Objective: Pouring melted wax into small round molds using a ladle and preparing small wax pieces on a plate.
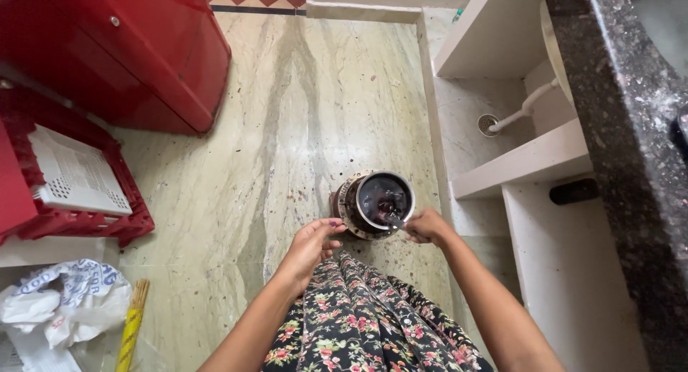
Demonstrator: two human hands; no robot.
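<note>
My left hand (313, 243) steadies the pot (374, 203) on the floor (301, 114), fingers loose; my right hand (427, 225) grips a spoon (393, 218) inside it.

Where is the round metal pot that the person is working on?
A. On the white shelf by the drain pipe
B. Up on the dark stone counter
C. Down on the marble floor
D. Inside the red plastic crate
C: the round metal pot stands on the marble floor, with the left hand at its rim and the right hand holding a utensil inside it.
</note>
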